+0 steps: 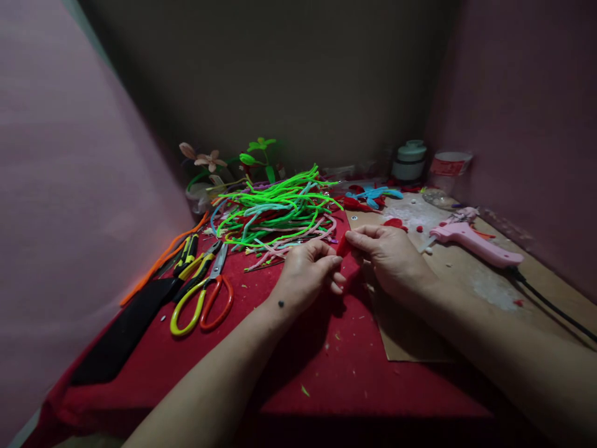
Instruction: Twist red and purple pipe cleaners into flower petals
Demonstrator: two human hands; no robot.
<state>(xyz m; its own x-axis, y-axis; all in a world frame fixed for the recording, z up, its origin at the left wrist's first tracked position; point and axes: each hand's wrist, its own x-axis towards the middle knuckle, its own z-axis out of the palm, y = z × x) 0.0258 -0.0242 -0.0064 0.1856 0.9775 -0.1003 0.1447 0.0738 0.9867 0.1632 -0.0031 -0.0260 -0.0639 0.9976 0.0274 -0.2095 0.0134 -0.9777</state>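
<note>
Between my two hands is a small red fuzzy piece (344,245), looking like a bent pipe cleaner petal. My left hand (310,270) pinches its lower left end between thumb and forefinger. From the other side, my right hand (387,252) grips it near the top with the fingertips. Part of the piece is hidden by the fingers. Just behind lies a heap of pipe cleaners (280,211), mostly bright green with some pink, red and pale blue. Another red fuzzy piece (395,223) rests beyond my right hand.
Scissors (205,295) with yellow and red handles and pliers (193,261) lie left on the red cloth (280,373). A pink glue gun (480,244) rests on the cardboard (420,345) at right, its cord trailing. Pipe cleaner flowers (259,152), a jar (409,163) and a cup (450,168) stand behind.
</note>
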